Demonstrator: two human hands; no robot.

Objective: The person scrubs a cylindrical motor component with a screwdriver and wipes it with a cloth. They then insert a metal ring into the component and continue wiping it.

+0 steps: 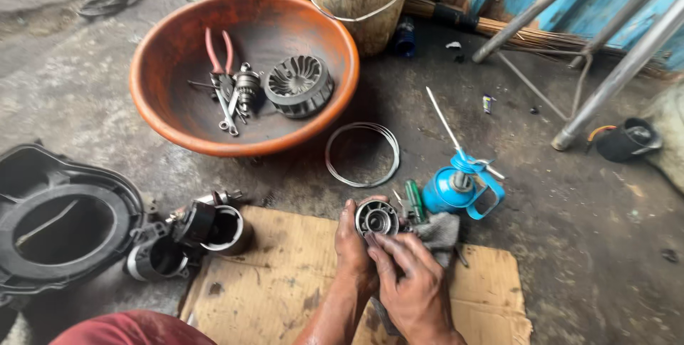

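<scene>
The left hand (354,249) curls around a round metal part (377,217), thumb up along its left side, gripping it over the cardboard (278,288). The right hand (410,281) lies just right of it, fingers (388,249) pressed together and reaching up to the part's lower rim; whether they pinch anything there I cannot tell. A grey rag (439,231) is bunched behind the right hand, touching the part's right side.

Taking the cardboard as the mark: a green-handled screwdriver (415,200) and a blue oil can (462,187) sit just past its far edge, a wire ring (363,154) lies beyond that edge on the floor, and an orange basin (167,113) stands farther off, holding red pliers (217,56), wrenches (226,113) and a finned wheel (299,86). At the cardboard's left corner rest black cylinders (187,239); a black housing (64,224) lies well to the left.
</scene>
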